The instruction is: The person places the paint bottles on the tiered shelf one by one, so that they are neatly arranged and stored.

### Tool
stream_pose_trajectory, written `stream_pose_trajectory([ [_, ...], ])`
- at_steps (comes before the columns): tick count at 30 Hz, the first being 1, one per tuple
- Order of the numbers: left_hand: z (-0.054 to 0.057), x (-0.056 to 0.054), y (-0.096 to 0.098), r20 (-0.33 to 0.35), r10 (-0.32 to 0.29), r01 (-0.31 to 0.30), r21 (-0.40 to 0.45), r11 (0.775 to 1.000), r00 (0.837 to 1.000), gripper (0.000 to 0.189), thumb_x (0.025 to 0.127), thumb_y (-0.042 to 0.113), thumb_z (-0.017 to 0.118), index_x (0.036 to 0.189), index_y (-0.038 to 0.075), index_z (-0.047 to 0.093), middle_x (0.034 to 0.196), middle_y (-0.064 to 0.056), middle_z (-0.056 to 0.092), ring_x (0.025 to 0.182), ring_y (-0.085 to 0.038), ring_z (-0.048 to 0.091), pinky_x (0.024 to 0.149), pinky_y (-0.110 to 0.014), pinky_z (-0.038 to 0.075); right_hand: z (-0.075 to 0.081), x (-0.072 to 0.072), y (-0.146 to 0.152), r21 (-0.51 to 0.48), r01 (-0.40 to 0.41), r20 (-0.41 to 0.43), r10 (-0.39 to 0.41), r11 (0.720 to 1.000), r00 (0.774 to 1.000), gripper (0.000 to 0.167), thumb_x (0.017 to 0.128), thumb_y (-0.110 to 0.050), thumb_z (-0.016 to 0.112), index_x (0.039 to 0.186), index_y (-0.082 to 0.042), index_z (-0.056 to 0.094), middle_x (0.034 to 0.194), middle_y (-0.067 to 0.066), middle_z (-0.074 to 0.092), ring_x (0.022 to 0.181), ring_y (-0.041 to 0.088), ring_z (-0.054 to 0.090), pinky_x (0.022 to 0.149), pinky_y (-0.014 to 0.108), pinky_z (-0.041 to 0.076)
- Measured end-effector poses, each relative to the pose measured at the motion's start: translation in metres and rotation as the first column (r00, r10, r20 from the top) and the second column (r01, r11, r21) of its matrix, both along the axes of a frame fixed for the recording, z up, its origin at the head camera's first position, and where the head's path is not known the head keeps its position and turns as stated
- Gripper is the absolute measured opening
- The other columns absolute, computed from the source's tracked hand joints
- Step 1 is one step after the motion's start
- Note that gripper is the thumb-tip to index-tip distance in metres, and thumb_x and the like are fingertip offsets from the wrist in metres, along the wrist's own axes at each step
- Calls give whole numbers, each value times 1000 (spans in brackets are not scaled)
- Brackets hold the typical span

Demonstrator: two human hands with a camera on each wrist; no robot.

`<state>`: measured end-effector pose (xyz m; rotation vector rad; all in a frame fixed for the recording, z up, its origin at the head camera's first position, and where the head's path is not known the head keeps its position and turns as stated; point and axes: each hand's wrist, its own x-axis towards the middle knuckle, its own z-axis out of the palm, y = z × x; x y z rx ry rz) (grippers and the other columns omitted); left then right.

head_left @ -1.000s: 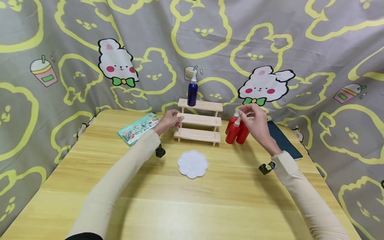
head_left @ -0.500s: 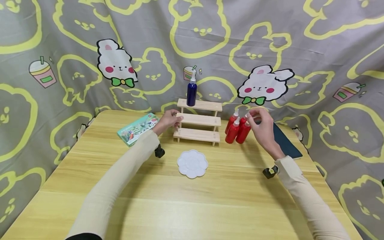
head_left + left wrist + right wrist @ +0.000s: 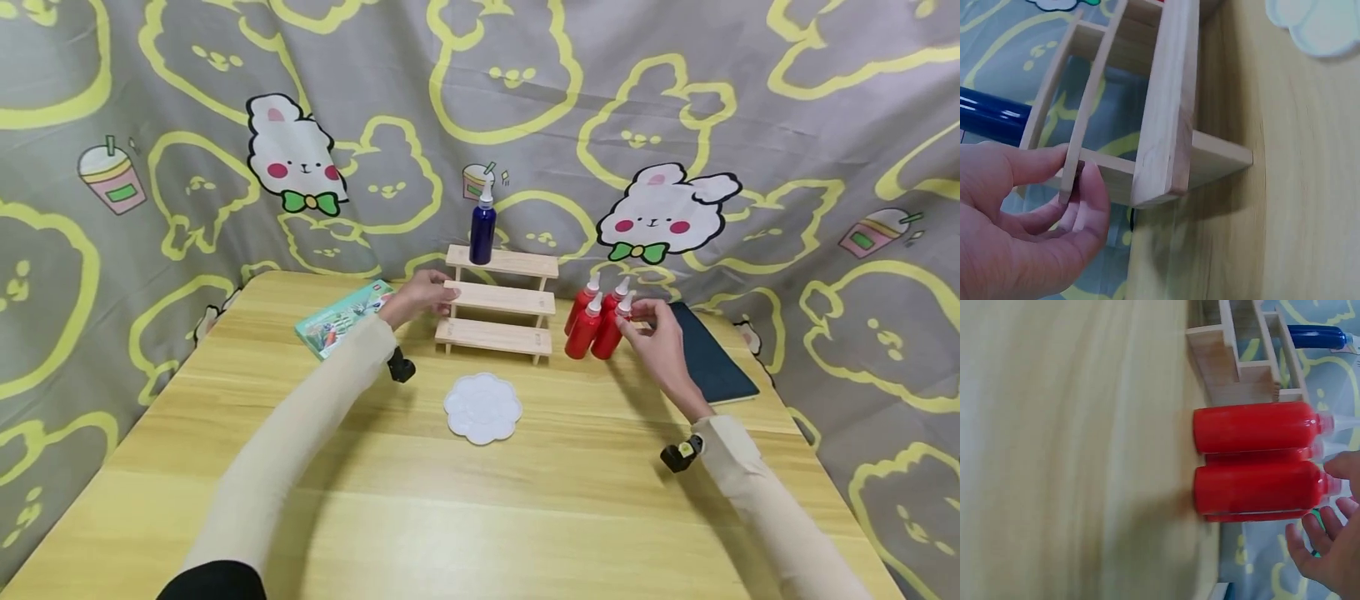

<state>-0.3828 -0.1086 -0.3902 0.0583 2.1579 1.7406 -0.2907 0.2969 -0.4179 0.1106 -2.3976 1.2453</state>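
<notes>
My left hand (image 3: 427, 293) pinches the left end of the middle board of a three-tier wooden stand (image 3: 498, 297), thumb on one face and fingers on the other in the left wrist view. On the top tier stands a blue bottle (image 3: 483, 233) with a white nozzle. To the right of the stand, several red bottles (image 3: 582, 335) with pointed white nozzles stand upright in a tight cluster. My right hand (image 3: 660, 340) is at the nozzle of the front right red bottle (image 3: 1257, 487), with thumb and forefinger on either side and the other fingers spread apart.
A white flower-shaped palette (image 3: 482, 409) lies in front of the stand. Left of it is a green illustrated box (image 3: 337, 321), partly behind my left arm. A dark blue book (image 3: 711, 354) lies behind my right hand. A patterned curtain (image 3: 390, 100) hangs behind the table (image 3: 480, 517).
My right hand has drawn back from above the red bottles, then come down beside the front right one's nozzle. My left hand keeps its hold on the stand.
</notes>
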Motion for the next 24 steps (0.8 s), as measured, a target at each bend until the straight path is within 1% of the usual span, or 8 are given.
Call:
stream_pose_trajectory([
  [3, 0, -2, -7, 43, -7, 4, 61, 998, 999, 61, 107, 14, 60, 157, -8, 32, 134, -18, 54, 81, -12, 61, 111, -43, 54, -6, 2, 3, -2, -26, 75, 26, 1000, 997, 47, 98, -16, 76, 132, 6, 53, 127, 24, 61, 117, 37, 62, 82, 2, 48],
  [5, 0, -3, -12, 58, -5, -1, 99, 995, 998, 57, 109, 13, 56, 157, -9, 33, 131, -14, 54, 84, -12, 61, 114, -43, 51, -9, 1, 4, -6, -40, 108, 40, 999, 993, 50, 98, -18, 77, 135, 6, 52, 129, 25, 61, 119, 38, 61, 79, -1, 45],
  [10, -1, -5, -14, 62, 13, -20, 113, 993, 998, 46, 108, 7, 54, 150, -10, 45, 109, -5, 60, 87, -12, 64, 109, -37, 56, -17, -1, 4, -26, -34, 160, 38, 999, 986, 55, 97, -16, 78, 138, 5, 49, 132, 26, 60, 122, 40, 60, 79, -1, 45],
  [12, -2, -5, -12, 61, 28, -35, 111, 993, 998, 45, 107, 6, 56, 149, -10, 47, 105, -2, 61, 86, -11, 63, 106, -36, 56, -20, -1, 2, -39, -18, 184, 25, 999, 983, 56, 97, -17, 78, 139, 5, 48, 133, 26, 59, 123, 41, 59, 80, 2, 44],
  [14, -4, -6, -12, 65, 46, -53, 116, 992, 997, 45, 107, 6, 56, 149, -10, 48, 105, -3, 61, 87, -11, 61, 109, -38, 55, -24, -2, -2, -49, 3, 199, 7, 999, 980, 58, 97, -18, 78, 141, 4, 48, 136, 25, 58, 124, 41, 59, 82, 7, 44],
  [18, -5, -10, -16, 82, 63, -73, 127, 989, 995, 44, 109, 6, 54, 150, -9, 48, 107, -6, 62, 88, -12, 62, 110, -37, 54, -30, -4, -10, -87, 28, 189, -11, 996, 982, 59, 97, -16, 77, 144, 2, 48, 139, 24, 58, 124, 39, 58, 88, 16, 46],
  [20, -5, -12, -18, 90, 57, -68, 123, 990, 994, 44, 109, 7, 52, 150, -8, 47, 109, -8, 63, 90, -13, 63, 110, -36, 55, -31, -3, -12, -110, 44, 172, -25, 993, 985, 57, 96, -16, 78, 144, 0, 50, 139, 22, 59, 124, 37, 58, 89, 18, 47],
  [24, -3, -12, -17, 87, 34, -45, 122, 992, 996, 46, 109, 6, 53, 151, -9, 46, 115, -10, 62, 93, -15, 63, 109, -35, 55, -31, 0, -11, -182, 89, 138, -65, 979, 988, 54, 94, -17, 81, 140, -1, 57, 135, 18, 62, 120, 31, 61, 87, 10, 48],
])
